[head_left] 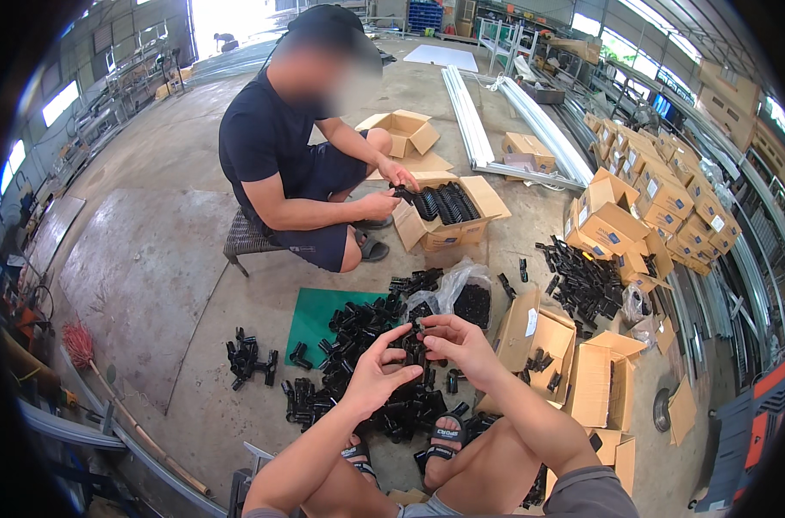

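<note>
Both of my hands meet in front of me over a heap of black tubular fittings (349,341). Between them is one black fitting (415,347), partly covered by my fingers. The fingers of my left hand (378,367) curl around its left side. My right hand (458,347) pinches it near the top with thumb and fingertips. The heap spreads over a green sheet (308,304) and the concrete floor. Just beyond my hands stands a container of small black parts (472,304) with clear plastic film (448,285) beside it.
Opposite me a seated person (289,164) handles black fittings above an open carton (448,233) packed with them. Open cartons (601,384) stand at my right, near another black pile (582,281). Stacked boxes (668,190) and long metal profiles (539,116) lie farther off. A broom (138,414) lies left.
</note>
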Action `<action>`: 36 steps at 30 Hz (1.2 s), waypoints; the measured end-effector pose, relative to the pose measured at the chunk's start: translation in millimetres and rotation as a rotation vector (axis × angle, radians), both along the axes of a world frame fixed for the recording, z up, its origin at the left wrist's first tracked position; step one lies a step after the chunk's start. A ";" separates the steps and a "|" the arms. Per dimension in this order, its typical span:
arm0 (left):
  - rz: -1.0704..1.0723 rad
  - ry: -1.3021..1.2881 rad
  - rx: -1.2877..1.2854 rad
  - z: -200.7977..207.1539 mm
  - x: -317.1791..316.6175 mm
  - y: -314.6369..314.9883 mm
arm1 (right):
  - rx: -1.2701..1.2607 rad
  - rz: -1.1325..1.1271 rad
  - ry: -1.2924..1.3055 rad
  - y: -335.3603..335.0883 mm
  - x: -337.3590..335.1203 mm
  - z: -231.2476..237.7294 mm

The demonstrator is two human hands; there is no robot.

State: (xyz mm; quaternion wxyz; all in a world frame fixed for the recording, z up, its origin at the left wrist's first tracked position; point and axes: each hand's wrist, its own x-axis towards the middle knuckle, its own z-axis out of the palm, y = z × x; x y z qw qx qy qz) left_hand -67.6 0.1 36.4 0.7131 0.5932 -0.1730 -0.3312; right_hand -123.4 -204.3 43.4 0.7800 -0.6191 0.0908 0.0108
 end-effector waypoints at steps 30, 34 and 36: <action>-0.149 -0.266 -0.023 8.7 1.6 7.0 | -0.330 -0.046 -0.146 6.3 -14.3 12.0; -0.151 -0.195 -0.036 8.7 1.1 6.2 | -0.370 -0.047 -0.141 8.3 -15.7 15.4; -0.142 -0.241 -0.006 9.1 0.5 6.0 | -0.372 -0.037 -0.131 7.1 -15.2 14.6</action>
